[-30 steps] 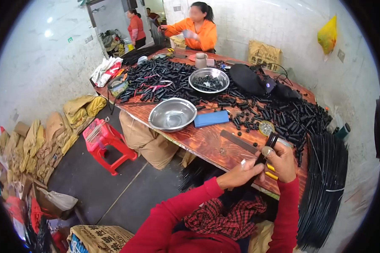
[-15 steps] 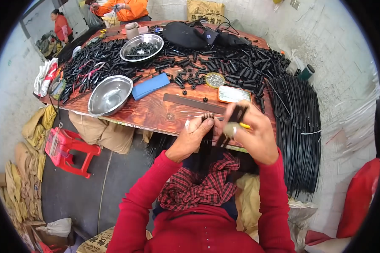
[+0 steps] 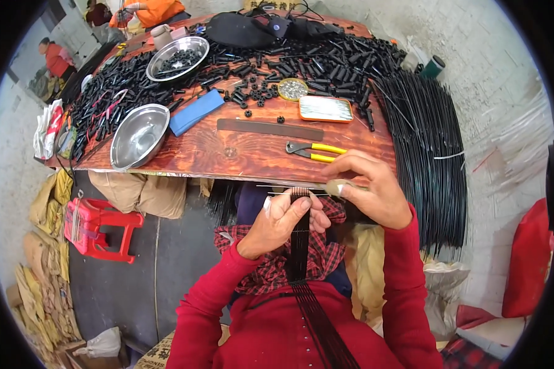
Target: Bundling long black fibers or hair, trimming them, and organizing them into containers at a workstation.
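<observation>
My left hand [image 3: 278,220] pinches a flat band of thin black strands [image 3: 299,252] at the table's near edge. Two thin metal needles [image 3: 269,186] cross the band's top end, sticking out on both sides. Below the fingers the band hangs down over my lap and fans out across my red top. My right hand [image 3: 378,195] is beside the needles' right ends, fingers loosely bent and apart. A tan pad [image 3: 337,187] sits at its thumb, next to the needle tips; whether it touches them I cannot tell. Yellow-handled pincers [image 3: 317,151] lie just beyond.
A brown flat bar [image 3: 269,130], a blue block [image 3: 196,112] and a tin of needles [image 3: 325,109] lie on the table [image 3: 184,154]. Two metal bowls [image 3: 140,136] stand leftward among heaped black parts [image 3: 117,86]. Long black rods [image 3: 421,166] are stacked at right; a red stool [image 3: 104,227] stands left.
Both hands have come slightly nearer to me. My right hand has drawn away from the band, and the black strands it had raised now trail over my lap. The pincers are uncovered.
</observation>
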A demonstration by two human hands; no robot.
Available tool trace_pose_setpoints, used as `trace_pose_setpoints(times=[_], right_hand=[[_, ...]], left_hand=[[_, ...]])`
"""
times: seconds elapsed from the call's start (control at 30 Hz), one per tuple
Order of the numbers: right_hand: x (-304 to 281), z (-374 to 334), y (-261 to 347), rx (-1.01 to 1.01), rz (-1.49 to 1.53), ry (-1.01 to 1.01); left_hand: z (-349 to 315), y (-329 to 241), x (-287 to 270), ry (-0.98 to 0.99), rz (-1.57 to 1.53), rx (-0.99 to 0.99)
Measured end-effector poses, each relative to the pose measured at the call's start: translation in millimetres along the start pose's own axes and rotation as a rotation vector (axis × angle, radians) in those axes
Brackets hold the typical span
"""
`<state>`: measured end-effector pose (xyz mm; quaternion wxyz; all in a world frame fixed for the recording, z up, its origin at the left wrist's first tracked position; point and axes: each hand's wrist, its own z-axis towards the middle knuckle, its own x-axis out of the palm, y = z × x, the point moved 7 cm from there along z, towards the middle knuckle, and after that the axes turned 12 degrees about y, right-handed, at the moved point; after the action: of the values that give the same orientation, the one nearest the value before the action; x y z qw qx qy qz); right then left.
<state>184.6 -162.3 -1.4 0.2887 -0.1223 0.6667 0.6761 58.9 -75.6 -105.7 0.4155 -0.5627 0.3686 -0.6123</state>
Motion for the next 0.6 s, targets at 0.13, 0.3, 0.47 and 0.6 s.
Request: trace_pose_setpoints(times=[0.13, 0.3, 0.47, 0.6], right_hand=[[24, 5, -11, 0.057, 0.195, 0.127], [36, 4, -9, 0.129, 0.267, 0.150], [40, -2, -21, 0.172, 0.388, 0.183], [40, -2, -24, 0.153, 0.382, 0.195]], left_hand=[[-8, -11, 5, 0.007, 0.113, 0.021], [-15, -17, 5, 0.025, 0.179, 0.023], [-18, -15, 3, 0.019, 0.109, 0.032], [-16, -17, 3, 0.073, 0.138, 0.041]])
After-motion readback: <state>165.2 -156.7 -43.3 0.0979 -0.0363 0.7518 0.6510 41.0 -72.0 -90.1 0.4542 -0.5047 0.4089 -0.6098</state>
